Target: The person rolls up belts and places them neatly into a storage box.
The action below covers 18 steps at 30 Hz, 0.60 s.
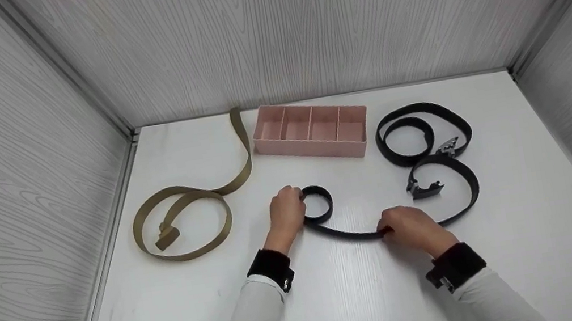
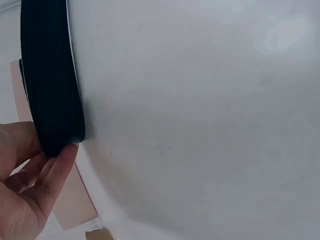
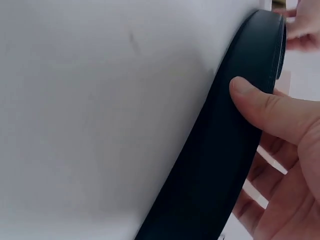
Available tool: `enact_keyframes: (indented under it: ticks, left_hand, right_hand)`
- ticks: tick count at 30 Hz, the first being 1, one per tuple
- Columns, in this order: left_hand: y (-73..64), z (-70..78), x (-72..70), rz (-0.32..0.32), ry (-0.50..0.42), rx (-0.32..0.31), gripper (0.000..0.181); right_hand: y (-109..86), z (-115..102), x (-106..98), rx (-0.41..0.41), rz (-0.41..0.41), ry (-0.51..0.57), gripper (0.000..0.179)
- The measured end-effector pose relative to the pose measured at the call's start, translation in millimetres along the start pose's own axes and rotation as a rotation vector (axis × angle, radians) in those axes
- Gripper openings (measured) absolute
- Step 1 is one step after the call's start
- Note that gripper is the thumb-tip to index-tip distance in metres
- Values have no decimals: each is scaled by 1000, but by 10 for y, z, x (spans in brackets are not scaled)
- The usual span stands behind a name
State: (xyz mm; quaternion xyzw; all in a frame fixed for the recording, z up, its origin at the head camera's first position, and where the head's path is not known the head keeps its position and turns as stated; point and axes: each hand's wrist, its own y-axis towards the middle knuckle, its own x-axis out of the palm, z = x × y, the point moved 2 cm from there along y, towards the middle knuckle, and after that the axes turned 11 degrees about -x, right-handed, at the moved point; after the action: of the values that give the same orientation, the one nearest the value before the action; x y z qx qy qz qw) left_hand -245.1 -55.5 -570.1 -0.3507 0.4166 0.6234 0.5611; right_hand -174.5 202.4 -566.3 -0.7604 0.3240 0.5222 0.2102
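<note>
A black belt (image 1: 352, 235) stands on its edge across the middle of the white table, one end curled into a small loop. At the left side of that loop, my left hand (image 1: 287, 210) pinches the strap; the left wrist view shows fingertips (image 2: 64, 159) at the strap's lower edge. Farther along, my right hand (image 1: 408, 226) grips the same strap, its thumb (image 3: 250, 95) flat on the face and the other fingers behind. Beyond the right hand the belt bends round to a dark metal buckle (image 1: 427, 191).
Behind the hands stands a pink tray (image 1: 310, 147) with several compartments. A second black belt (image 1: 454, 119) lies coiled at the back right, its buckle close to the held belt. An olive-tan belt (image 1: 186, 255) lies looped on the left. Grey wood-grain panels (image 1: 288, 28) enclose the table (image 1: 173, 316).
</note>
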Motion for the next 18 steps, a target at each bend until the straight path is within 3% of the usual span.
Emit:
enact_keyframes:
  ticks: [3,7,10,14,18]
  left_hand:
    - [-14,-3,22,1,-4,42,8]
    - [-21,-22,24,8,-13,88,10]
    - [-24,-40,23,0,-12,118,11]
    - [-30,-51,21,-22,0,157,12]
    - [-29,-54,27,-19,22,204,13]
  right_hand:
    - [57,-136,28,-17,13,-12,23]
    - [204,-345,81,-86,81,-53,52]
    - [364,-486,142,-160,117,-114,63]
    - [555,-610,224,-225,113,-235,60]
    - [693,-671,233,-221,128,-345,41]
